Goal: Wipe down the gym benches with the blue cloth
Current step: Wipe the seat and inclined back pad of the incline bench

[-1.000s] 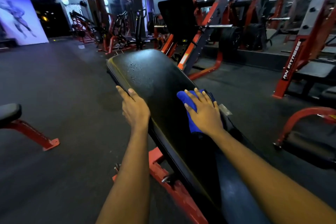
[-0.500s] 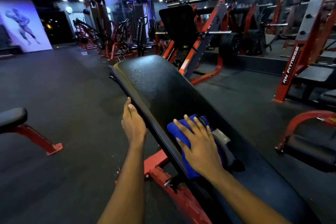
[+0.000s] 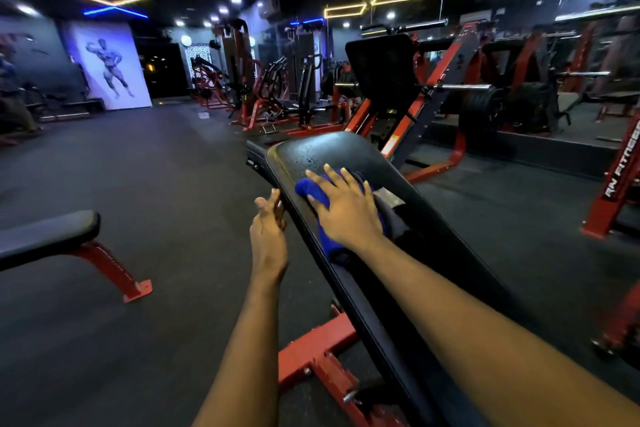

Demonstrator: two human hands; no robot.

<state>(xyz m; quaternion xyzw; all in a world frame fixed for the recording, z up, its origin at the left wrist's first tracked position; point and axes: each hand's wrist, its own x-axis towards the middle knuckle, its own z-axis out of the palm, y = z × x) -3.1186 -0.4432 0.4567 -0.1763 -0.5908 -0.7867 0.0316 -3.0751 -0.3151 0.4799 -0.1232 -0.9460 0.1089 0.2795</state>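
Note:
A long black padded bench (image 3: 346, 152) on a red frame slopes away from me. Water droplets sit near its far end. The blue cloth (image 3: 311, 190) lies on the pad's upper part, and my right hand (image 3: 343, 208) presses flat on it with fingers spread. Most of the cloth is hidden under that hand. My left hand (image 3: 268, 229) rests against the bench's left edge, fingers straight and pointing forward.
A second black bench pad (image 3: 52, 236) on a red leg stands at the left. Red weight machines (image 3: 433, 94) and loaded plates (image 3: 485, 111) crowd the far side and right. A red upright (image 3: 620, 180) stands at the right edge. Dark rubber floor (image 3: 156, 184) stretches to the left.
My right hand has slid the blue cloth up the pad toward the far end. My left hand has moved forward along the left edge with it.

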